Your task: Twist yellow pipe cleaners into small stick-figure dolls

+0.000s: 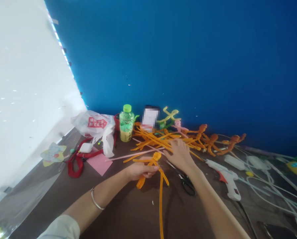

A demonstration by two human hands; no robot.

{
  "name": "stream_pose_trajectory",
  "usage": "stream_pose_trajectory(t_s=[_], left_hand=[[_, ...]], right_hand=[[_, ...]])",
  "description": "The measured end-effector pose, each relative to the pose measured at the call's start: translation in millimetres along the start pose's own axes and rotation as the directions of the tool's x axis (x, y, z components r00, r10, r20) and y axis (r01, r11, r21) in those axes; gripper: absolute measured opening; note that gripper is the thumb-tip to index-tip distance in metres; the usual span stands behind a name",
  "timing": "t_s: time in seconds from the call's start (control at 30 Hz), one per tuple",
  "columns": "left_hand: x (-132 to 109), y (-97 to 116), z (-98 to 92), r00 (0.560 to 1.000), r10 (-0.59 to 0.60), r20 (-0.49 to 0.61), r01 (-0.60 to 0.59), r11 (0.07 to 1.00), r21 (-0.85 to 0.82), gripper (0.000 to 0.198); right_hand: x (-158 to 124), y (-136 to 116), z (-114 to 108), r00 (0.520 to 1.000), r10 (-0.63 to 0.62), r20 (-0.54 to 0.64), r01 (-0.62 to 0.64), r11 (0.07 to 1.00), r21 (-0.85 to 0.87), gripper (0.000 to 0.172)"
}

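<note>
Near the middle of the table, my left hand (143, 170) is closed on an orange pipe-cleaner figure (156, 157). The figure has a wound round head, short limbs and one long strand trailing down toward me. Over a heap of loose orange pipe cleaners (150, 136) lies my right hand (179, 153), thumb apart from the bent fingers, touching the heap's near side. I make out no strand gripped in it; its fingertips are partly hidden. Black-handled scissors (186, 184) lie beside my right forearm. Two pink pipe cleaners (135, 153) cross by the heap.
Behind stand a green-capped bottle (126, 124) and a white plastic bag (95, 124). Several finished orange figures (211, 142) sit back right. A hot glue gun (226, 179) and white cables (270, 192) lie right. Left are a red strap (75, 167) and pink paper (101, 164).
</note>
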State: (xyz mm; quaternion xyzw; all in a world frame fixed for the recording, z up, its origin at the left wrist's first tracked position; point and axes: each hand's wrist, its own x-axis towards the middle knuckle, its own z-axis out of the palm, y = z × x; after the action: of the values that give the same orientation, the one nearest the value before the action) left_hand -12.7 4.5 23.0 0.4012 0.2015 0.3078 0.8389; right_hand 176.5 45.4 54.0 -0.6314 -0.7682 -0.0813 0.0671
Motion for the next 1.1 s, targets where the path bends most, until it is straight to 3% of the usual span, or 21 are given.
stream_pose_trajectory(t_s=[0.17, 0.37, 0.57, 0.8, 0.97, 1.1], left_hand=[[0, 0, 0.7, 1.0, -0.023, -0.012, 0.023, 1.0, 0.016, 0.032], [-1, 0, 0.3, 1.0, 0.012, 0.012, -0.012, 1.0, 0.007, 0.029], [1, -3, -1.1, 1.0, 0.013, -0.016, -0.013, 1.0, 0.012, 0.027], [3, -7, -3.9, 0.998, 0.013, -0.055, -0.013, 1.0, 0.009, 0.027], [2, -6, -3.0, 0.998, 0.004, -0.057, -0.003, 1.0, 0.007, 0.029], [2, -5, -2.7, 0.998, -0.006, -0.062, 0.007, 1.0, 0.012, 0.029]], right_hand=[[18, -11, 4, 0.997, -0.026, 0.073, 0.032, 0.995, -0.093, 0.024], [28, 3, 8, 0.985, -0.089, 0.147, 0.101, 0.992, -0.076, 0.014], [34, 22, -4, 0.963, -0.206, 0.173, 0.204, 0.979, 0.028, 0.022], [47, 20, -9, 0.991, -0.121, 0.063, 0.119, 0.992, 0.032, 0.025], [55, 14, -3, 0.994, -0.063, 0.087, 0.064, 0.998, -0.003, 0.047], [59, 9, 2, 0.993, -0.06, 0.106, 0.063, 0.998, -0.029, 0.03]])
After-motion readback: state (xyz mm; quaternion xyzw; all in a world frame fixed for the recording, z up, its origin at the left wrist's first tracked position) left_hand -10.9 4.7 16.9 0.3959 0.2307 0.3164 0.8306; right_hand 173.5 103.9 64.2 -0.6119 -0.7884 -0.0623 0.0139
